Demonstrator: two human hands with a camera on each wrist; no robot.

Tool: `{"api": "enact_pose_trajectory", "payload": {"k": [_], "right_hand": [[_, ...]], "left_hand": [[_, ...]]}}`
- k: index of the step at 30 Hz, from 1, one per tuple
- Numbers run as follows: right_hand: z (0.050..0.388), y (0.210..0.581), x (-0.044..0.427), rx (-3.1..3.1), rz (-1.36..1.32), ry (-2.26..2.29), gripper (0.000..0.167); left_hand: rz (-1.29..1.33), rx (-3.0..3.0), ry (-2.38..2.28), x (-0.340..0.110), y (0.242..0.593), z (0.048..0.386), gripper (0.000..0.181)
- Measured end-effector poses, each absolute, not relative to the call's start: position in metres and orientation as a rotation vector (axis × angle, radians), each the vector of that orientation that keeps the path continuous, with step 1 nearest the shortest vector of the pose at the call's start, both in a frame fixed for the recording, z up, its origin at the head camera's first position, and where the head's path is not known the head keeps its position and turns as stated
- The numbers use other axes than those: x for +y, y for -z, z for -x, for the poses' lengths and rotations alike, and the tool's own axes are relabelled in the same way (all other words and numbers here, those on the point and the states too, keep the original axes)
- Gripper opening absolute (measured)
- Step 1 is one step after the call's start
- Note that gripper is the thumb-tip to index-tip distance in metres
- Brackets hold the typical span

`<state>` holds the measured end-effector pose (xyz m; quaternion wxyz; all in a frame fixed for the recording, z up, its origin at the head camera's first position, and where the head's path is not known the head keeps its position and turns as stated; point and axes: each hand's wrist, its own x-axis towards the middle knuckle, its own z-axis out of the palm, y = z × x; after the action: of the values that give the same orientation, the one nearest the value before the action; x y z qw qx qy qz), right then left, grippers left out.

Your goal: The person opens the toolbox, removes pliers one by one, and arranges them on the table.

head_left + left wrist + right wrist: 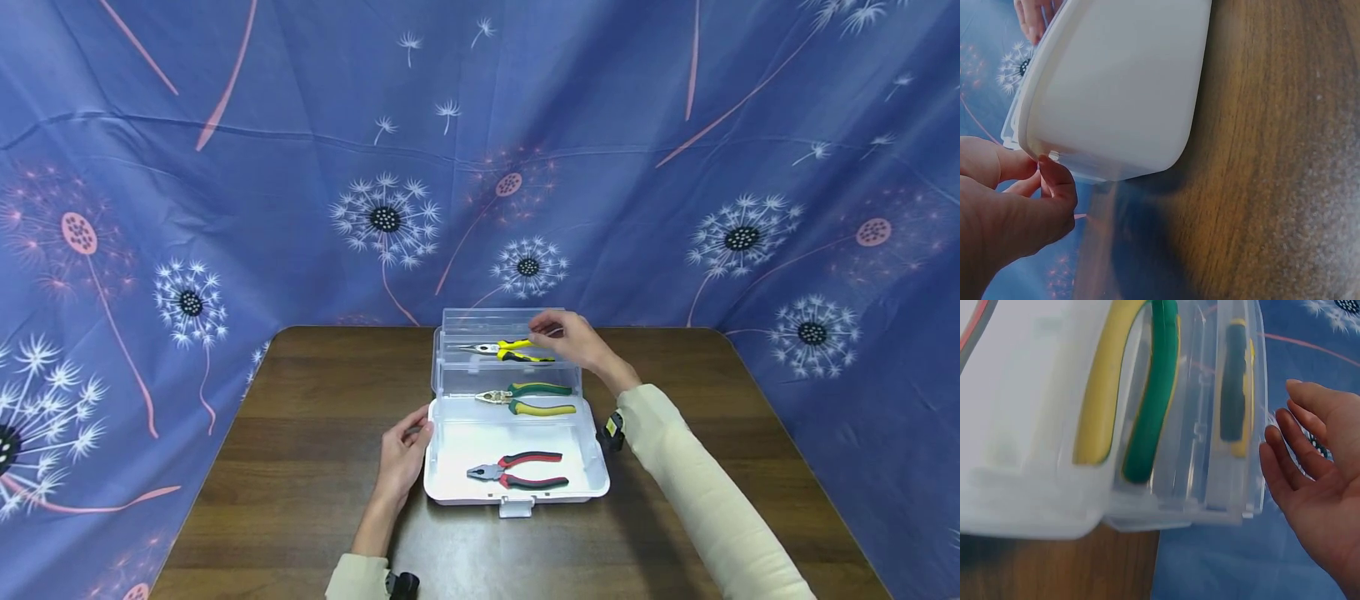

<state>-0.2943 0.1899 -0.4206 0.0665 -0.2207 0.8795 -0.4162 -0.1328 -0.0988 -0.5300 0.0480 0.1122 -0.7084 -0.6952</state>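
Note:
A white toolbox (517,442) with clear fold-out trays stands open on the table. In its base lie red-and-black combination pliers (486,472). Green-and-yellow pliers (495,397) rest in the middle tray, their handles large in the right wrist view. The top tray holds yellow-and-black long-nose pliers (486,348). At the box's left side, my left hand (402,457) pinches the rim between thumb and finger. My right hand (566,337) hovers by the handle ends of the long-nose pliers, its fingers loosely bent and apart, with nothing in them.
The brown wooden table (322,408) extends on both sides of the toolbox. A clear latch (516,507) hangs from the box's front edge. Behind the table hangs a blue cloth (285,208) with a dandelion print.

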Motion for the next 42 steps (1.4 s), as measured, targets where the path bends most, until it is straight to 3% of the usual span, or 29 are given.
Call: {"api": "enact_pose_trajectory", "payload": {"k": [11, 18, 24, 33, 42], "right_hand": [[0.29, 0.428, 0.173, 2.718, 0.94, 0.939, 0.03], [0.286, 0.42, 0.162, 2.799, 0.906, 0.641, 0.033], [0.286, 0.415, 0.159, 2.772, 0.991, 0.67, 0.026], [0.284, 0.418, 0.149, 2.824, 1.062, 0.491, 0.032], [0.282, 0.42, 0.159, 2.903, 1.077, 0.667, 0.029]], "left_hand": [[-0.339, -2.157, 2.132, -0.096, 0.53, 0.134, 0.034], [-0.326, -2.155, 2.114, -0.095, 0.529, 0.132, 0.034], [-0.299, -2.143, 2.096, -0.094, 0.531, 0.132, 0.034], [-0.324, -2.16, 2.084, -0.1, 0.53, 0.133, 0.035], [-0.356, -2.166, 2.087, -0.098, 0.531, 0.132, 0.034]]}}
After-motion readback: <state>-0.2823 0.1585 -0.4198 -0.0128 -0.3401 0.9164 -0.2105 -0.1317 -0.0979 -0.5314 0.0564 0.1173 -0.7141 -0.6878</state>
